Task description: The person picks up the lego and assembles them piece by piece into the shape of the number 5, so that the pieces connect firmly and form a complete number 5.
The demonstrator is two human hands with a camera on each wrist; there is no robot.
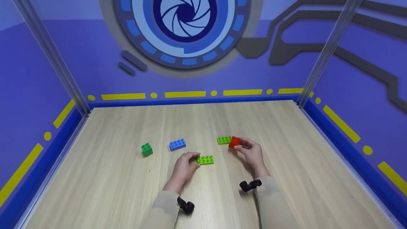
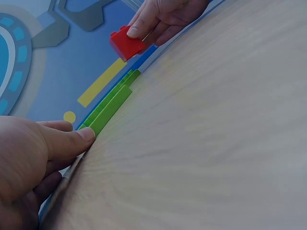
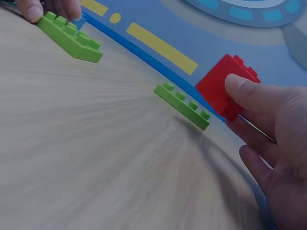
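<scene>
My right hand point(image 1: 252, 154) pinches a red toy brick point(image 3: 218, 88) between thumb and fingers, holding it above the table. Just left of that brick in the head view, a flat light green brick point(image 1: 224, 140) lies studs up on the wood. My left hand point(image 1: 184, 168) grips the left end of a second light green brick point(image 1: 206, 160), which sits low at the table surface, nearer to me. In the left wrist view the left thumb point(image 2: 85, 134) presses against this brick's near side.
A blue brick point(image 1: 177, 144) lies beyond my left hand. Further left stands a taller dark green brick point(image 1: 147, 149). The wooden table point(image 1: 111, 190) is bounded by a blue back wall point(image 1: 89, 63) and side walls, with metal posts at the far corners.
</scene>
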